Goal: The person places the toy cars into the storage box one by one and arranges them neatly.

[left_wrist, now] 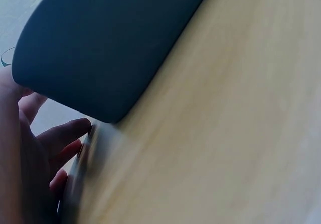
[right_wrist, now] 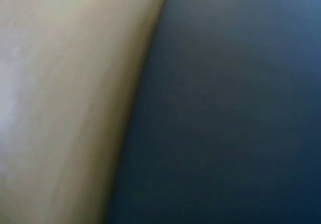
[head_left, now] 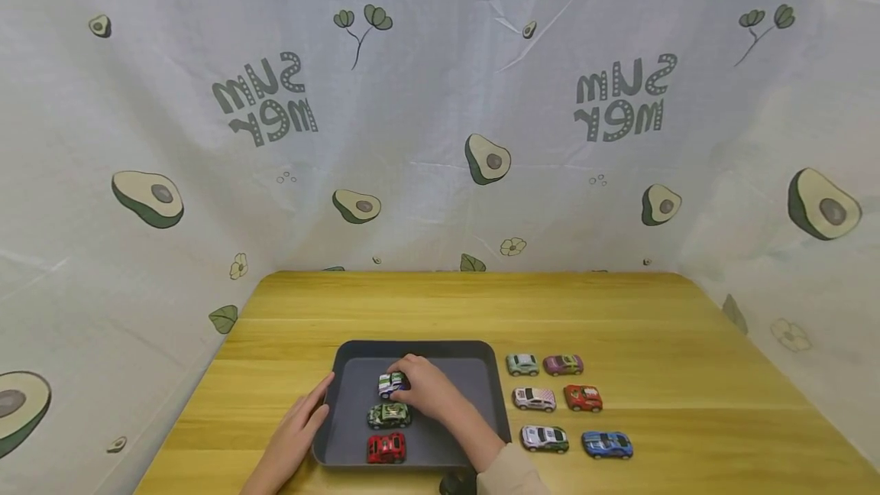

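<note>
In the head view, my right hand [head_left: 426, 386] reaches into a dark grey tray [head_left: 454, 458] and pinches a white toy car with green stripes [head_left: 390, 383] between thumb and fingers. Directly below it in the tray is a green camouflage toy car [head_left: 388, 415], followed by a red toy car [head_left: 386, 449] near the front wall. My left hand [head_left: 296, 430] lies along the tray's left side, fingers extended with the tips at the rim. The left wrist view shows that hand [left_wrist: 37, 153] with its fingers spread. No hand appears in the blurred right wrist view.
Right of the tray, toy cars stand in two columns on the wooden table [head_left: 687, 373]: mint [head_left: 522, 364], purple [head_left: 563, 364], pale pink [head_left: 534, 399], red [head_left: 583, 398], white [head_left: 544, 438] and blue [head_left: 607, 444]. A small black object [head_left: 454, 483] sits at the tray's front. Patterned cloth [head_left: 426, 98] hangs behind.
</note>
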### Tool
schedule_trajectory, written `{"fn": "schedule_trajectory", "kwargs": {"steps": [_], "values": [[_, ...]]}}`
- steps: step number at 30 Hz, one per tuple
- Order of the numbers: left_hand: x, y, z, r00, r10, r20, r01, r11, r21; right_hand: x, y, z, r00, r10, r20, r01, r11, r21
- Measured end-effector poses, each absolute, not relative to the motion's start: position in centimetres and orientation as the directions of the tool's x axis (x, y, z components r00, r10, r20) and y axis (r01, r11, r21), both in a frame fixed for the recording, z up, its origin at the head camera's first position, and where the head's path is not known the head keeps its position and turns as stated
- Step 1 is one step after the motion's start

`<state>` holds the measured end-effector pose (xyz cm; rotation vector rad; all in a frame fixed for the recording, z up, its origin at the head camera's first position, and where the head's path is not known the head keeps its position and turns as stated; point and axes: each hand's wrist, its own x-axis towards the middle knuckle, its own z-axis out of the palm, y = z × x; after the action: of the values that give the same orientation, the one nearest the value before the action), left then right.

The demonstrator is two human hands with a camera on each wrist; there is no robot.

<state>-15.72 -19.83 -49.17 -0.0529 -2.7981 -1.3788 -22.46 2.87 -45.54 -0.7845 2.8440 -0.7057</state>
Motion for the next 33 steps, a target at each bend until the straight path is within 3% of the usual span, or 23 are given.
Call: {"fn": "schedule_trajectory", "kwargs": {"steps": [15,33], "values": [[-15.6,-19.8,-49.2,-0.998,0.012,0.066,0.059,0.617,0.785,-22.7,1.6,-45.9,-0.86,-0.509,0.039,-0.478,0.776,-0.411],[-15.8,-19.7,-49.3,-0.999,0.012,0.043,0.041,0.618,0.785,-22.7,0.5,-45.7,-0.872,-0.484,0.064,-0.463,0.777,-0.427]]}}
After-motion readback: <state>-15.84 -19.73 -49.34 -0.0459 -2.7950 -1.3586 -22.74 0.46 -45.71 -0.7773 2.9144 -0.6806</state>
